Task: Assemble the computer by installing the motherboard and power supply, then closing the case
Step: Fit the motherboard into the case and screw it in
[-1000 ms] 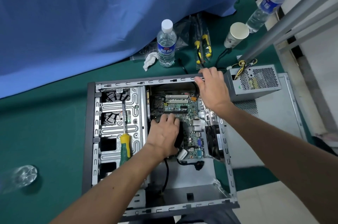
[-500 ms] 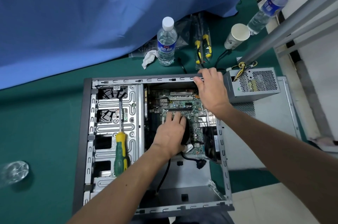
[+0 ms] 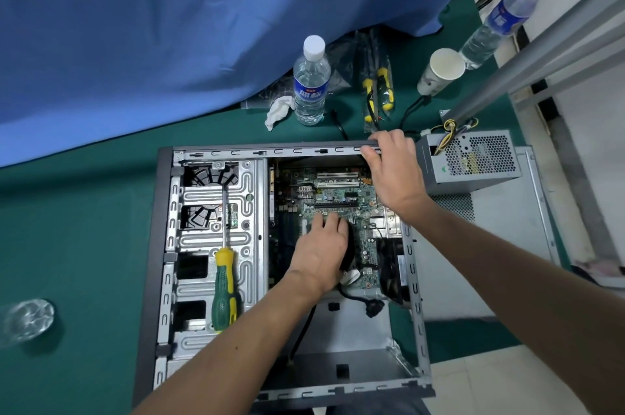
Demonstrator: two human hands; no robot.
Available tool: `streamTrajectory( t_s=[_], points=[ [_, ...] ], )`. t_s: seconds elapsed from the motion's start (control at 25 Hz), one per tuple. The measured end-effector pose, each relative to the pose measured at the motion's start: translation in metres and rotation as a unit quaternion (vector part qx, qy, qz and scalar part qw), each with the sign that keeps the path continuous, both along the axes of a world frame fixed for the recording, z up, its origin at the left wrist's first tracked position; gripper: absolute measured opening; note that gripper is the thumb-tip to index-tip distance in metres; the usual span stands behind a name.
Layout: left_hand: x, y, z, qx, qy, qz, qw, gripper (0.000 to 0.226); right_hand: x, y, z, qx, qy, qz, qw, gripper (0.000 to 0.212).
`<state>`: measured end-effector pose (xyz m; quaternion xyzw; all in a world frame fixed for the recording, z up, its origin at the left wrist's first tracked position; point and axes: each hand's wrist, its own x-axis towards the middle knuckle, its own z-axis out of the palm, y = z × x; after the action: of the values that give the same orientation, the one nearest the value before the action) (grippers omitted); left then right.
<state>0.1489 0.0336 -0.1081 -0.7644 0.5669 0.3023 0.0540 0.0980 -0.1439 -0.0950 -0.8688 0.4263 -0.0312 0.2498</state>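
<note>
Left hand lies flat, fingers straight, on the green board; right hand grips the case's ribbed steel rim. A perforated grey supply sits beside.

Head view — steeply downward, close overhead

An open case lies flat on the green worktop. The motherboard is seen inside it. The left hand is laid flat on the motherboard with fingers straight. The far rim of the case is gripped by the right hand. A screwdriver is rested on the metal bays. The power supply is set just beside the case. A bottle and a cup are stood behind.
</note>
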Motion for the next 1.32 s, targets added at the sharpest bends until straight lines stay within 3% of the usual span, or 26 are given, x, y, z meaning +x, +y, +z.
streamTrajectory(
  t_s=[0.6, 1.32],
  points=[
    [0.013, 0.004, -0.004, -0.020, 0.025, -0.060, 0.998, 0.098, 0.002, 0.001, 0.002, -0.004, 0.006, 0.005, 1.000, 0.037],
    [-0.015, 0.019, -0.008, -0.026, 0.042, 0.054, 0.997, 0.110, 0.001, 0.001, 0.000, -0.016, 0.016, 0.007, 1.000, 0.039]
  ],
)
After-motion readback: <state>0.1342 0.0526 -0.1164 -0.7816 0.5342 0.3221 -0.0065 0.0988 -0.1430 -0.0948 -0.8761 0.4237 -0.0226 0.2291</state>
